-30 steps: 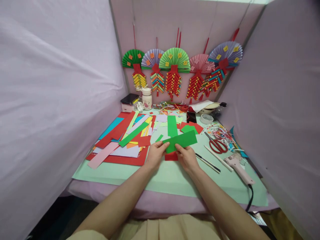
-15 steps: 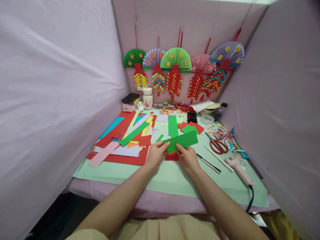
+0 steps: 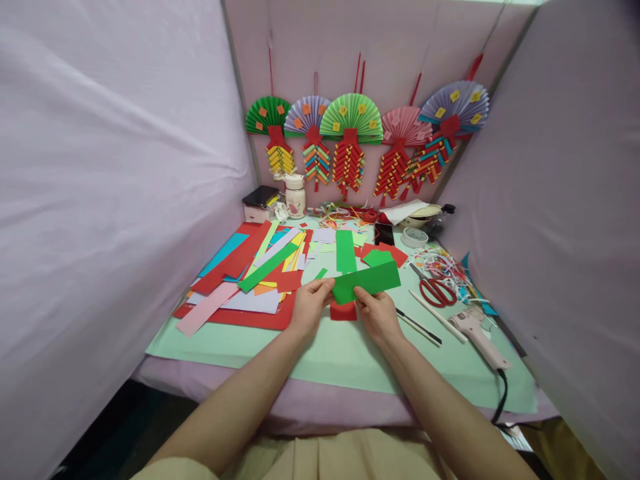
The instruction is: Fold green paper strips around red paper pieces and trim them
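A green paper strip [image 3: 373, 279] is held slantwise above the tabletop [image 3: 340, 363], over a red paper piece [image 3: 343, 312]. Its left end is pinched by the fingers of the left hand [image 3: 309, 308]; its lower edge is pinched between the thumb and fingers of the right hand [image 3: 379, 317]. With the grip kept to the margins, the strip seems to be held flat and most of its face is left uncovered. The right end is left free, near the scissors [image 3: 437, 292]. The glue gun [image 3: 477, 339] is laid at the right, perhaps for easy reach. Movement is crowded by the paper stack [image 3: 240, 319] at the left; open room is left toward the front edge.
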A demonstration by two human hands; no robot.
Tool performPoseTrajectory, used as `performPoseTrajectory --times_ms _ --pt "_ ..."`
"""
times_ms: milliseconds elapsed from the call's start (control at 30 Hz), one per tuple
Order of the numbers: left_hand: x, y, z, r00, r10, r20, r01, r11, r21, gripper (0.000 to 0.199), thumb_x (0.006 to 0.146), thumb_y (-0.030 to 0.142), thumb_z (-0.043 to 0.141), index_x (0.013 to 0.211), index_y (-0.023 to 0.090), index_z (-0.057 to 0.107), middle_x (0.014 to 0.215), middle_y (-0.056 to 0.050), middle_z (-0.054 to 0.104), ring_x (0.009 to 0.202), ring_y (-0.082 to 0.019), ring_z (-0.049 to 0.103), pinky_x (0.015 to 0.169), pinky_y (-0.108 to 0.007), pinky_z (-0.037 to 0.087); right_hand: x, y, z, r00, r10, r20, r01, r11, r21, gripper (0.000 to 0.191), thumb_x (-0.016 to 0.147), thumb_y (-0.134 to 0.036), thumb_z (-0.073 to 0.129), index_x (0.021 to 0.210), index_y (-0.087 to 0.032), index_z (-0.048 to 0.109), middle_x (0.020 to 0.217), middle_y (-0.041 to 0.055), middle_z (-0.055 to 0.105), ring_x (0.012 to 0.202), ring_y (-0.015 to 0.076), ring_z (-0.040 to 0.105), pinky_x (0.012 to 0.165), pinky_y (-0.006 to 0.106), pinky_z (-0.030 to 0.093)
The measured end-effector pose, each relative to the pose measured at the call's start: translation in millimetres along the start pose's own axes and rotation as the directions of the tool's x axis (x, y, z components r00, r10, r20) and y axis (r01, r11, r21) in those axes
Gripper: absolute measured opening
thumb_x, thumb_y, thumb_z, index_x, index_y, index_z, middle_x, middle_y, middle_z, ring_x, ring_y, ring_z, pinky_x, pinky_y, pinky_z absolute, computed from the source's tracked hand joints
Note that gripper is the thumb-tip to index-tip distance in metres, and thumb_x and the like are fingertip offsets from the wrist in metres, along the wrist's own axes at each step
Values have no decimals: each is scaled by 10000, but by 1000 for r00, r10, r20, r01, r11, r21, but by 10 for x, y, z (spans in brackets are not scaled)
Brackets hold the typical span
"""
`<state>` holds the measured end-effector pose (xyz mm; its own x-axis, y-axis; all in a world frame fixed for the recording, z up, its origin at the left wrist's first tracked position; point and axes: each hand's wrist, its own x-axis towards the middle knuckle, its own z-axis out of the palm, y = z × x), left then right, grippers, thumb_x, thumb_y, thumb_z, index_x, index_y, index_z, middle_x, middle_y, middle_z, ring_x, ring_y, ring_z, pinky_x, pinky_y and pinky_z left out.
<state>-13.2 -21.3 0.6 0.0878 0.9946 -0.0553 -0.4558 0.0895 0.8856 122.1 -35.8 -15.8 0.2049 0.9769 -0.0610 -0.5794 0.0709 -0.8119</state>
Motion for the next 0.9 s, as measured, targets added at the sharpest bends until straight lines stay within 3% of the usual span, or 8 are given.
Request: performPoseTrajectory --times_ms 333,533,700,900 --pt "6 20 -3 1000 -2 -30 5 993 115 274 628 361 809 744 135 707 748 -46 683 712 -145 644 764 -293 544 1 -75 -8 1000 -6 -25 6 1000 -5 310 572 -264 837 839 -179 706 893 52 744 886 207 670 804 317 529" --pt "8 10 -1 998 -10 -64 16 995 101 316 603 360 823 791 136 701 755 -44 680 702 -149 642 756 -307 546 -3 -66 -9 1000 7 -24 -7 1000 4 308 581 -264 830 844 -169 701 867 47 740 838 194 666 764 307 523" --pt "4 -15 -4 999 -29 -15 31 990 140 295 621 377 808 721 132 676 699 -13 633 692 -127 614 732 -272 534 6 -51 -26 1000 14 -13 -13 1000 27 297 600 -255 826 855 -168 701 873 44 740 846 176 666 791 284 518" --pt "15 -46 -16 999 -1 -44 8 987 158 295 623 381 804 732 136 681 706 -21 651 679 -134 618 723 -271 526 4 -47 -13 1000 -3 -4 3 999 35 323 588 -252 832 868 -169 694 908 53 741 893 191 670 832 299 519"
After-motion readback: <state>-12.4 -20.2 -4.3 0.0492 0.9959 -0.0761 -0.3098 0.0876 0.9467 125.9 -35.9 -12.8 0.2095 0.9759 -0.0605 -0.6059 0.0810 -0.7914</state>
